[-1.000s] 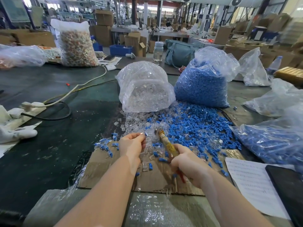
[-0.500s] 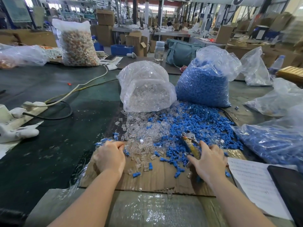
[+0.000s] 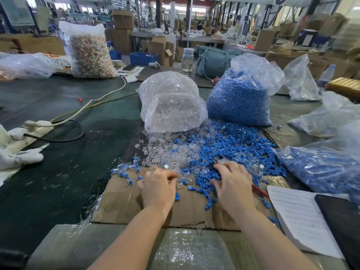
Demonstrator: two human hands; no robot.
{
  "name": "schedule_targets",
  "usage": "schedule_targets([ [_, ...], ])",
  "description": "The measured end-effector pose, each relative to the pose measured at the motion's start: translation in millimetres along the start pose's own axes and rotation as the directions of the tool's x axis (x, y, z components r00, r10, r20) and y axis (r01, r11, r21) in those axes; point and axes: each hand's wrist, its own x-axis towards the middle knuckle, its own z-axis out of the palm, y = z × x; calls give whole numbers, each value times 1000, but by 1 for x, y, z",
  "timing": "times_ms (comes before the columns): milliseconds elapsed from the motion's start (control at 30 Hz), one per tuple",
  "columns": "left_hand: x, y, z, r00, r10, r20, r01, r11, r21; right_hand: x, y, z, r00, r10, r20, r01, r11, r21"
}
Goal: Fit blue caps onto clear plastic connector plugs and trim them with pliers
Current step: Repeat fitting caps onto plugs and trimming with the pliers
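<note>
Loose blue caps [image 3: 229, 145] (clear plugs [image 3: 171, 152] alongside)

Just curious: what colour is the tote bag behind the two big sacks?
Teal green; the head view shows the tote bag clearly.

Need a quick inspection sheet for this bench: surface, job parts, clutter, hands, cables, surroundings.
Surface: dark table, cardboard sheet under the work.
Job's things: loose clear plugs and blue caps piled; bag of clear plugs, bag of blue caps; pliers under right hand.
Clutter: paper sheet, white gloves.
Hands: left hand over plugs; right hand on caps and pliers.
Cables: white cable, black cable, power strip.
Surroundings: cardboard boxes, water bottle.
</note>
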Motion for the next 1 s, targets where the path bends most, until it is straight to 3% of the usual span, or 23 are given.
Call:
schedule_targets([
  [67, -2, 3, 1, 1000, 21, 9, -21, 1000, 0, -2, -11, 4, 994, -104, 21, 104, 994, 37],
  [167, -5, 2, 1, 999, 50, -7, -49, 998, 44, -5, -21, 13, 987, -143, 77, 142, 990, 21],
  [467, -12, -7, 7, 993, 102, 59, -111, 977, 181, -8, -34, 28, 979, -138, 152, 148, 988, -50],
  [767, -12, -2, 9, 981, 167, 102, -178, 977, 114, -4, -34, 25, 987, -129, 93, 132, 991, -35],
  [1000, -10, -3, 12, 991, 115, 73, -121, 989, 81, -3, -26, 20, 994, -81, 74, 80, 996, 27],
])
